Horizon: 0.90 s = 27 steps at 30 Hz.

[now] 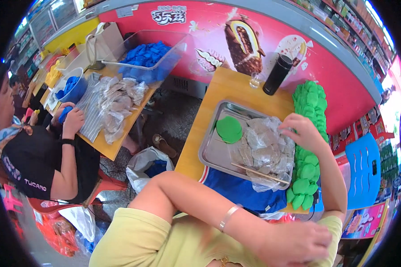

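Observation:
My right hand [304, 133] hovers over the right rim of a metal tray [211, 149], its fingers bent and apart; I see nothing between them. Beside it runs a long pile of green leaf-shaped pieces [308, 171]. In the tray lie a round green disc [229, 129], greyish-brown flat pieces in clear plastic [265, 144] and a thin wooden stick [259, 172]. My left arm, with a bracelet at the wrist, crosses low in front of my body. My left hand [298, 244] is at my right upper arm; its fingers are curled and blurred.
A black bottle [278, 74] and small clear cup [255, 80] stand at the table's back. Blue cloth [236, 191] lies below the tray. At left, another person handles a blue piece beside a blue-filled clear bin [181, 46]. A blue chair [363, 167] stands at right.

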Available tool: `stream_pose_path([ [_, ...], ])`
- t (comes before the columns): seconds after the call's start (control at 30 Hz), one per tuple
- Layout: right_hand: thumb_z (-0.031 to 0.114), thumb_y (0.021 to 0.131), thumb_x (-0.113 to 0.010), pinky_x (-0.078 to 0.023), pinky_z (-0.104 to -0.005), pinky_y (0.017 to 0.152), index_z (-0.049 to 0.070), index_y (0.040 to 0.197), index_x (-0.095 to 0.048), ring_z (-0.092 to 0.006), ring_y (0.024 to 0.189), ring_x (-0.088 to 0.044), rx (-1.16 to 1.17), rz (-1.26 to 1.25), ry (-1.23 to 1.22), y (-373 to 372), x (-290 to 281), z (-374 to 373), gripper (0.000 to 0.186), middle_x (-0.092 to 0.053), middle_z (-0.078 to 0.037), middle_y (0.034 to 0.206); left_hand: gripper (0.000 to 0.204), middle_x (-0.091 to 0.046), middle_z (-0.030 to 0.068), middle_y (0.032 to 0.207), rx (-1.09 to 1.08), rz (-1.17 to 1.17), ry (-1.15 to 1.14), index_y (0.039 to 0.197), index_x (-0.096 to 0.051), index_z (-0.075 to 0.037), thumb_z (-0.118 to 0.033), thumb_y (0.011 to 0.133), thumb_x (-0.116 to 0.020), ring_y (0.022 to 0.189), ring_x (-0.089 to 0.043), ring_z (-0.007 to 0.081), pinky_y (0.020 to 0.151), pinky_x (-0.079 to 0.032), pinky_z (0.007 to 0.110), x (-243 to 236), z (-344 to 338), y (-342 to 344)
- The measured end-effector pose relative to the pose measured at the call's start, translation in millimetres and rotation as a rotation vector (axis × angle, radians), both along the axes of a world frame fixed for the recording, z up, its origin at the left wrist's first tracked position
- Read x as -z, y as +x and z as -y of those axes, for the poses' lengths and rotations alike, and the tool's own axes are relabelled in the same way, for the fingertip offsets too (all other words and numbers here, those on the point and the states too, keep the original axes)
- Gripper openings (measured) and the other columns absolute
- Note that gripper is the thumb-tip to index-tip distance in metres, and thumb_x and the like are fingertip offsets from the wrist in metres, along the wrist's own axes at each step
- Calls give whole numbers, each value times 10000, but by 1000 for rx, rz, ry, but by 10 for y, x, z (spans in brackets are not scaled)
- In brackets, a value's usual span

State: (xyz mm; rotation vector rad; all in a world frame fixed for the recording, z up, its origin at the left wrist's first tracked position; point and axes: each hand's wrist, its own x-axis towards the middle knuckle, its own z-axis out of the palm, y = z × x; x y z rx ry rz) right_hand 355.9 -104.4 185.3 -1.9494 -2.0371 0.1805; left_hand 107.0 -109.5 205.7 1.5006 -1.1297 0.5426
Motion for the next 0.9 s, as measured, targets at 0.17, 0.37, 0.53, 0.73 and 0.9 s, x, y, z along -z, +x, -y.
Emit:
stream_pose_path([
  [0.17,68,750,-668,-479,-346,703,62,909,-644,-262,826,-590,72,62,-40,-238,-141,68,161,-600,-95,849,164,-508,81,732,-33,121,-185,705,-553,-69,-211,777,-589,710,-519,269,655,-419,369,-200,239,-62],
  [0.37,92,757,-665,-477,-350,671,61,897,-634,-266,790,-590,66,67,-57,-395,-133,49,146,-590,-91,828,208,-516,89,731,70,175,-244,683,-519,-61,-205,833,-535,704,-521,282,635,-419,373,-250,454,-188],
  [0.53,108,767,-657,-475,-355,655,66,882,-632,-278,764,-586,-26,103,12,-563,7,-31,125,-580,-89,803,219,-543,105,766,486,51,-278,737,-550,-47,-217,876,-533,735,-538,292,659,-426,405,-235,378,-375],
  [0.73,114,762,-658,-478,-362,653,64,865,-630,-281,763,-588,-23,23,-3,-722,224,62,118,-584,-88,800,261,-565,158,860,393,-135,-112,942,-594,-66,-305,839,-614,839,-556,304,721,-441,427,124,-251,-250],
  [0.9,105,769,-639,-478,-362,652,50,811,-611,-289,758,-588,-34,-74,-24,-714,458,133,76,-594,-91,807,227,-578,121,980,144,-468,7,1056,-593,-24,-124,853,-589,922,-556,296,803,-454,370,670,-929,-306],
])
